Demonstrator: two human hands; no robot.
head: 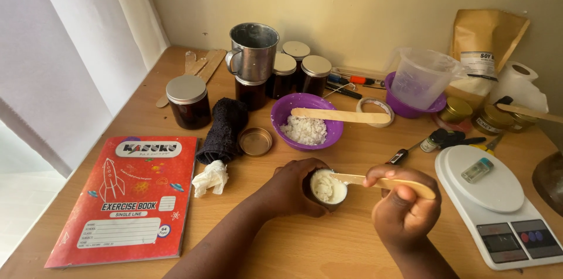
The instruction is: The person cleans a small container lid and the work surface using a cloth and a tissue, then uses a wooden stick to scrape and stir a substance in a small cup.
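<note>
Head view of a wooden counter [352,156] with jar-filling in progress. The left hand [293,188] wraps its fingers closed around a small dark jar [327,188], which stands on the counter near the front edge, about midway along it. The right hand [404,208] pinches a flat wooden stick [384,183] between thumb and curled fingers; the stick's tip rests in the pale, creamy filling at the jar's mouth. The filling appears to reach close to the rim, so this jar is judged nearly full, with levelling or pressing of the surface the step in hand.

Behind the hands, toward the middle of the counter, a purple bowl [293,109] still holds a small heap of white flakes [305,130], and a second wooden stick [340,116] lies across its rim. A loose gold lid [255,141] lies beside a rolled dark cloth [224,129]; it may belong to the open jar, which is not yet capped. Near the back edge stand several lidded dark jars [299,70] and a metal cup [253,51]; another lidded jar [188,101] stands toward the left edge. A white kitchen scale [498,208] occupies the right front corner, a red exercise book [129,197] the left front corner. Whether the closed jars are filled cannot be told.
</note>
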